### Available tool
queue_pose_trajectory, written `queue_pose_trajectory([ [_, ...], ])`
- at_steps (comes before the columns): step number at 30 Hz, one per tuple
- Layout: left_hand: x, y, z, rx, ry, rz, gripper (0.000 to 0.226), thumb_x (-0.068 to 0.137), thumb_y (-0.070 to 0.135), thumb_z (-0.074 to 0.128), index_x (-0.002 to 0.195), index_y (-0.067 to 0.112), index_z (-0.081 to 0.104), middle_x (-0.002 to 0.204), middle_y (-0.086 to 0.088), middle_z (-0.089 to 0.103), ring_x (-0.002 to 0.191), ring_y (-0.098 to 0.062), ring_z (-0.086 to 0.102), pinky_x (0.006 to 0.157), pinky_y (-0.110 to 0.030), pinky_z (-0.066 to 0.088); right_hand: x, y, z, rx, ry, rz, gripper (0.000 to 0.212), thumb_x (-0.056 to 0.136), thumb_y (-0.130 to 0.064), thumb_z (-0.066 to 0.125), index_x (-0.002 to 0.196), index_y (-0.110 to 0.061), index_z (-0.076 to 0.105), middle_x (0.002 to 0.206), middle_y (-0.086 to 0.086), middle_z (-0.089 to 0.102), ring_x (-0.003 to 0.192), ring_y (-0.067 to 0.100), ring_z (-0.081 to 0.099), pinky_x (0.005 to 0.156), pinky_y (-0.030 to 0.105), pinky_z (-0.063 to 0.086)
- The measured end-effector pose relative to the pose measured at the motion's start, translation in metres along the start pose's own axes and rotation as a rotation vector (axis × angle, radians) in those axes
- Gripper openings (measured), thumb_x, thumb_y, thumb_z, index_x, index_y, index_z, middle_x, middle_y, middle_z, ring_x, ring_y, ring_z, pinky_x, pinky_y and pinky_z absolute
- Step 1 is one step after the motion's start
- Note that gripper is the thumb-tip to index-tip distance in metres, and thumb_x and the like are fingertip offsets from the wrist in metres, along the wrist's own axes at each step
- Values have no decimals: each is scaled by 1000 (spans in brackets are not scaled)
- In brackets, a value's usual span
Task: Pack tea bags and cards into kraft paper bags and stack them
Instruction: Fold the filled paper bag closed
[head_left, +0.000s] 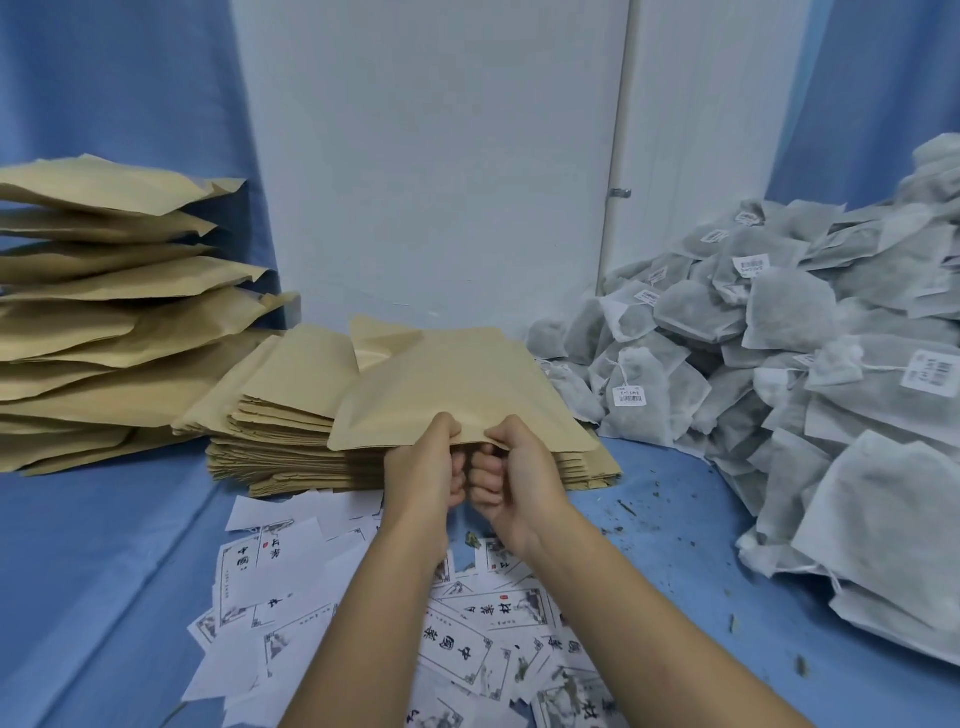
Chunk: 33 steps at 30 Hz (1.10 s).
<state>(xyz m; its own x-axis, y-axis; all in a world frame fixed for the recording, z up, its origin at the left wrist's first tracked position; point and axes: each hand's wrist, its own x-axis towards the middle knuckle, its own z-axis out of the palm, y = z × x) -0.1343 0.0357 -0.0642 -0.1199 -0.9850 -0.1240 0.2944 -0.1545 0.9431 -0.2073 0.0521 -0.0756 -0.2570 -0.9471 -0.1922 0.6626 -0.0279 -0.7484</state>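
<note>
Pinches near edge of one bag (457, 389) with left hand (426, 467) and right hand (511, 473), thumbs on top, fingers curled under, knuckles touching. Holds it just above flat stack (291, 452) lying beyond the hands. Far left of the hands, pile of bulging bags (104, 312). To the right, heap of tea bags (779, 338). Under the wrists, scattered cards (467, 623) on blue cloth (104, 571).

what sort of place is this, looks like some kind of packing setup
Likely a small tea hand-packing station: a heap of tea bags, stacks of kraft bags, loose cards, and the left hand and right hand gripping one bag.
</note>
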Motion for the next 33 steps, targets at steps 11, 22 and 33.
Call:
queue_pose_trajectory([
  [11, 5, 0, -5, 79, -27, -13, 27, 82, 16, 59, 58, 12, 49, 39, 2, 40, 34, -10, 28, 36, -17, 21, 0, -3, -7, 37, -5, 22, 30, 88, -12, 41, 58, -16, 35, 37, -6, 27, 28, 5, 18, 30, 16, 12],
  [22, 6, 0, -8, 102, -55, -59, 24, 83, 16, 59, 62, 12, 50, 41, 2, 40, 37, -10, 28, 36, -16, 20, 3, 0, -11, -16, 59, 24, 28, 85, -13, 44, 58, -15, 37, 40, -6, 29, 31, 6, 19, 31, 16, 13],
  [33, 5, 1, -8, 125, -104, -101, 28, 86, 17, 55, 60, 11, 47, 41, 1, 33, 35, -10, 23, 35, -15, 16, 4, 4, -10, -81, 13, -9, 25, 85, -9, 45, 62, -15, 38, 39, -7, 27, 31, 6, 18, 30, 16, 14],
])
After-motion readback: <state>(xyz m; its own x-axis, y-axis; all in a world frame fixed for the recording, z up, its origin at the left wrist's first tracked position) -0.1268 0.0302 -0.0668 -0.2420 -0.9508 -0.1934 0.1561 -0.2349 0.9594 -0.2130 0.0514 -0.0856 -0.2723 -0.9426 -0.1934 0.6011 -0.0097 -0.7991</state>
